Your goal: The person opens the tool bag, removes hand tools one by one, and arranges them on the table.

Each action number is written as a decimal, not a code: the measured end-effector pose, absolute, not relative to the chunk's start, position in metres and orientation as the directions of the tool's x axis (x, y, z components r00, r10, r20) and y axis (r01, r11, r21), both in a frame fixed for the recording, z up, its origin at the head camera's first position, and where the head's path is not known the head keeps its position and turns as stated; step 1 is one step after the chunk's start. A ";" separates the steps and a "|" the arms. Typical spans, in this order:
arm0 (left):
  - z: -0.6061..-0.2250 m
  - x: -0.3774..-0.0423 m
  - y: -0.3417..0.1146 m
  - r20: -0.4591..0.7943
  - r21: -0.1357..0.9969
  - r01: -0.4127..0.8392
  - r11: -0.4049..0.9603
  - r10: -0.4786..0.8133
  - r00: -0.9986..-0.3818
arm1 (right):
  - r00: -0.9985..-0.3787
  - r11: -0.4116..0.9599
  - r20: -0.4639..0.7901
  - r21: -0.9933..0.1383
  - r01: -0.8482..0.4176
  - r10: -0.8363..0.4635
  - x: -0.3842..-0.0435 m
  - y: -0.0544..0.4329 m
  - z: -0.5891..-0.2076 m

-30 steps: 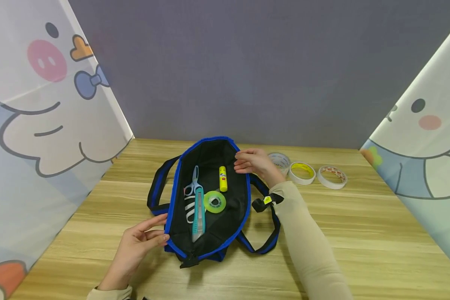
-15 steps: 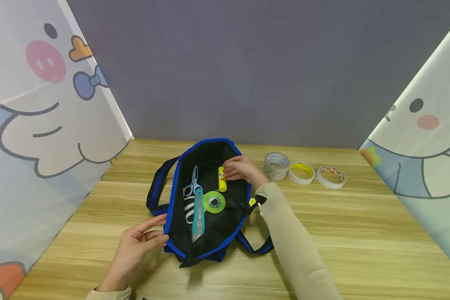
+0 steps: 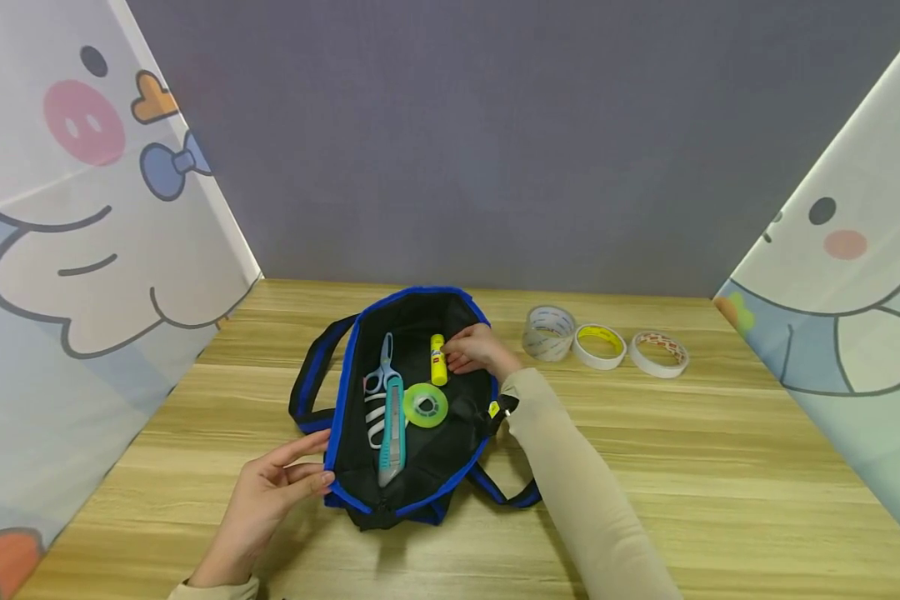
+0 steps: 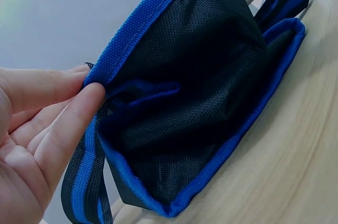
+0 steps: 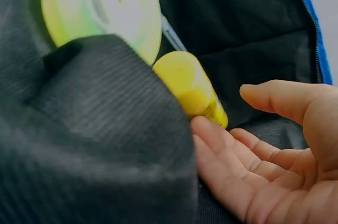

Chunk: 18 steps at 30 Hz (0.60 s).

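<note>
A black bag with blue trim lies open-mouthed on the wooden table. My left hand pinches its blue-edged rim at the near left corner; the left wrist view shows thumb and finger on that edge. Inside the bag, my right hand has its fingertips against a yellow glue stick, while in the right wrist view its thumb stands apart from the glue stick. Beside it lie a green tape roll, a teal utility knife and scissors. White looped handles show partly under the knife.
Three tape rolls stand right of the bag: a clear wide one, a white one with yellow inside and a white one with red print. Bag straps loop out at both sides. A grey partition rises behind.
My right hand has moved left from the bag's right rim down to the glue stick. The bag's right side has shifted with the arm. My left hand keeps its hold on the rim.
</note>
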<state>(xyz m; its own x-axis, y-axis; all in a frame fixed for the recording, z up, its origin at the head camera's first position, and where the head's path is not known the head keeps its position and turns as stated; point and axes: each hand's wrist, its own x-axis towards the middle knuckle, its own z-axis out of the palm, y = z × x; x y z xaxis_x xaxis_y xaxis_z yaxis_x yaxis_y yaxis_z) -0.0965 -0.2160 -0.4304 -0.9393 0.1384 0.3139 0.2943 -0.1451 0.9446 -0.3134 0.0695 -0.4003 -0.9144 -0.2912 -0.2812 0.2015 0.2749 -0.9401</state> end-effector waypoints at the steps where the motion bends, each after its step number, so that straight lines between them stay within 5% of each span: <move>1: -0.430 -0.097 -0.216 0.308 0.947 0.289 -0.141 0.136 -0.942 | -0.916 0.282 -0.284 -0.938 0.203 -0.285 -0.313 0.069 -0.401; 18: -0.429 -0.096 -0.214 0.270 0.961 0.261 -0.088 0.103 -0.957 | -0.952 0.547 -0.274 -0.822 0.158 -0.136 -0.313 0.049 -0.411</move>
<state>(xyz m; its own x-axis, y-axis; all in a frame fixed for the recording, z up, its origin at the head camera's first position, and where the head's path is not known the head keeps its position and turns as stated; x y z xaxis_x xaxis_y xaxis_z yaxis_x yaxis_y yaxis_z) -0.0957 -0.2144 -0.4288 -0.9575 0.1027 0.2696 0.2612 -0.0880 0.9613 -0.3127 0.0489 -0.4105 -0.9519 -0.1364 -0.2744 0.1584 0.5474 -0.8218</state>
